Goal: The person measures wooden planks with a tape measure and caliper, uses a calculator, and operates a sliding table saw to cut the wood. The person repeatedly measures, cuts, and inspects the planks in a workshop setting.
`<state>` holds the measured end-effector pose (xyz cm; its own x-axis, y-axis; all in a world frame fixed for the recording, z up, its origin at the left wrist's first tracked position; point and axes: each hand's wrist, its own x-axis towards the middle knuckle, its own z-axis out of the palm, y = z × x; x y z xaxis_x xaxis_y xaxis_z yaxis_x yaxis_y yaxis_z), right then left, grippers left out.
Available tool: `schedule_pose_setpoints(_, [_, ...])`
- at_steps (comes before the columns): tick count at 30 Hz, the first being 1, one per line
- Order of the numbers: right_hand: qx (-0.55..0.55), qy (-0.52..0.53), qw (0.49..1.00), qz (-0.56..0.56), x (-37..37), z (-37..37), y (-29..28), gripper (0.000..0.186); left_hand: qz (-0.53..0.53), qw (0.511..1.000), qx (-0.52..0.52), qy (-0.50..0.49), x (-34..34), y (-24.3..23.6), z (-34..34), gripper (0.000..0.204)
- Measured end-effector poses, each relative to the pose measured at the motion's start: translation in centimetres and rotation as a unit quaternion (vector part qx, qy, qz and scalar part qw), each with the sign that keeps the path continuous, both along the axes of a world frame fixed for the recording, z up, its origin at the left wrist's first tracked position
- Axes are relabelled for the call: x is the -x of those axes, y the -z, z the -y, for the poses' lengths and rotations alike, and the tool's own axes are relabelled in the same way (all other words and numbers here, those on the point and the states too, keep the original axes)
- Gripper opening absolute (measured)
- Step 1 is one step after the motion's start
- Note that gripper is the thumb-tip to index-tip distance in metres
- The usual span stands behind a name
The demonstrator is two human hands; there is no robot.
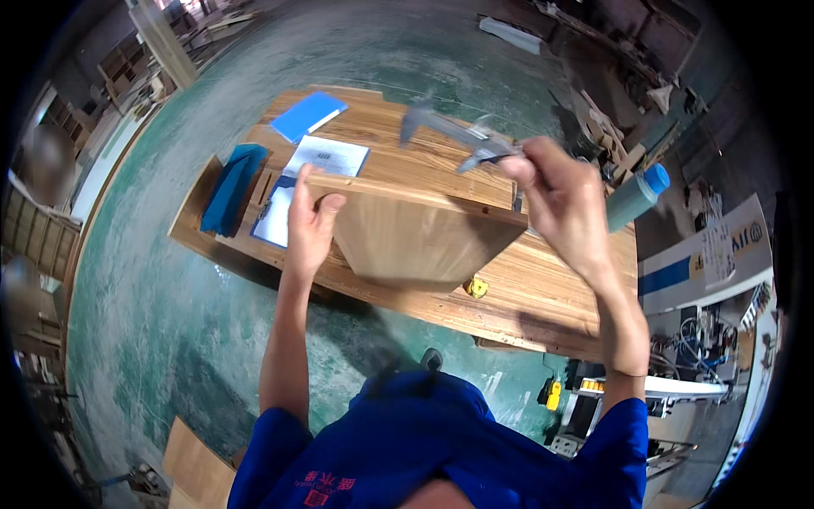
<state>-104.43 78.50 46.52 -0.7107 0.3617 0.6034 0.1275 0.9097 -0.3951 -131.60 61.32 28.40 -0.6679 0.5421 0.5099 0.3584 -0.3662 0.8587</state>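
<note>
A wooden panel (407,233) stands tilted on edge over the wooden table. My left hand (312,222) grips its upper left corner, the thumb on the near face and the fingers going behind. In my right hand (564,199) is a metal vernier caliper (454,131), raised above the panel's right end and blurred by motion. Its jaws point left, apart from the panel. Small dark holes show along the panel's top edge. By its lower right corner lies a yellow tape measure (476,288).
On the wooden table (560,293) lie a blue folder (309,115), a clipboard with papers (331,157) and a dark teal cloth (233,188). A bottle with a blue cap (636,197) stands at the right end. Machinery (695,356) is at the right, and a board (195,462) at the lower left.
</note>
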Motion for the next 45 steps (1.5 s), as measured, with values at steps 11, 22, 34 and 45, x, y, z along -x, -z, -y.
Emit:
schedule_pose_setpoints(11, [-0.007,-0.014,0.996,0.086,9.8,5.2,2.1,0.021,-0.019,0.998,0.034,0.040,-0.8,-2.0,0.7,0.076])
schedule_pose_setpoints(22, [-0.034,0.006,0.993,0.110,11.4,6.8,1.5,0.018,-0.032,0.998,0.034,0.031,0.3,-0.9,0.6,0.076])
schedule_pose_setpoints(34, [-0.041,0.004,0.997,0.063,10.9,6.3,1.5,0.020,-0.030,0.999,0.025,0.033,0.2,-1.1,0.6,0.077])
schedule_pose_setpoints(45, [0.224,0.332,0.908,-0.121,-6.5,-14.3,15.0,0.037,-0.052,0.996,0.070,0.029,0.8,-0.5,0.7,0.067])
